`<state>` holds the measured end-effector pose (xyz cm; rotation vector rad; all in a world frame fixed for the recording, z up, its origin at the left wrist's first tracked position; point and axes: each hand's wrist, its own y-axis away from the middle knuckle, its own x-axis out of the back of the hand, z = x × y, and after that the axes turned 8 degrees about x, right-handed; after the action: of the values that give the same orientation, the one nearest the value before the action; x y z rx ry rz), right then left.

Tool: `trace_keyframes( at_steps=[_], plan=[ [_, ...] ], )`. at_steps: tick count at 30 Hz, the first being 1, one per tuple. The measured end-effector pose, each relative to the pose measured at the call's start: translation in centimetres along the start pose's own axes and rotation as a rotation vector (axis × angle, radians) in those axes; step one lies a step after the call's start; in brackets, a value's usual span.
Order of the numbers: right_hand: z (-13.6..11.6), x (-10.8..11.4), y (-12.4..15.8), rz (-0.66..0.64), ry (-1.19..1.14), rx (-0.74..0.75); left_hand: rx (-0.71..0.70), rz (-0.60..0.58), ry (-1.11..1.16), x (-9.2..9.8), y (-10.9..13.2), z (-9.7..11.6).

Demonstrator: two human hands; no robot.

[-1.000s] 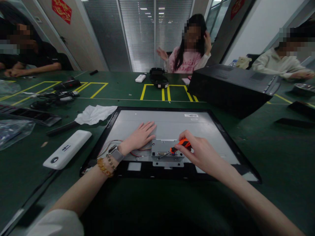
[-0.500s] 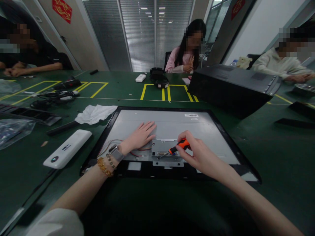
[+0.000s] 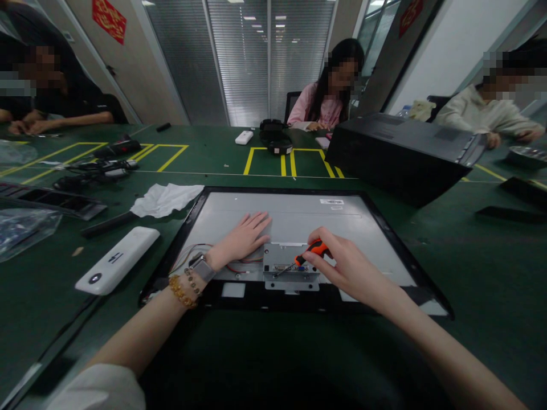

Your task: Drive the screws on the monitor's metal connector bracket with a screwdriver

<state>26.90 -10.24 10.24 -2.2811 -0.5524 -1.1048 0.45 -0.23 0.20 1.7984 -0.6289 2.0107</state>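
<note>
A flat screen panel point(image 3: 294, 213) with a black frame lies on the green table, its grey metal back facing up. My left hand point(image 3: 243, 239) rests flat on that back, fingers stretched out, left of a metal bracket point(image 3: 282, 253) with connector ports. Thin wires point(image 3: 233, 267) run from under this hand's wrist to the bracket. In my right hand point(image 3: 342, 259) is an orange and black screwdriver point(image 3: 314, 249), held slanted. Its tip reaches down left to the bracket's port edge; whether it sits in a screw is too small to tell.
A white power bank point(image 3: 119, 259) with a cable lies left, near a crumpled white cloth point(image 3: 166, 200). Black cables point(image 3: 98, 168) and a plastic bag point(image 3: 25, 230) are farther left. At back right stands a large black casing point(image 3: 401, 151). Several people sit around the table.
My hands and the screwdriver stay almost in place. Across the table, the person in pink has lowered a hand to the table, and the person at right has moved their hands.
</note>
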Motion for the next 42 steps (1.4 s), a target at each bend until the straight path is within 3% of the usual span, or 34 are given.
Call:
trace_keyframes(
  at_steps=[23,34,42],
  plan=[
    [-0.3,-0.5,0.1,0.061,-0.113,-0.047,0.000,0.019,-0.014,-0.2,0.0,0.0],
    [0.0,-1.2,0.1,0.107,-0.029,-0.001,-0.005,0.030,-0.022,-0.5,0.1,-0.3],
    [-0.4,-0.3,0.2,0.050,-0.070,-0.028,-0.007,0.020,-0.021,-0.3,0.1,-0.2]
  ],
)
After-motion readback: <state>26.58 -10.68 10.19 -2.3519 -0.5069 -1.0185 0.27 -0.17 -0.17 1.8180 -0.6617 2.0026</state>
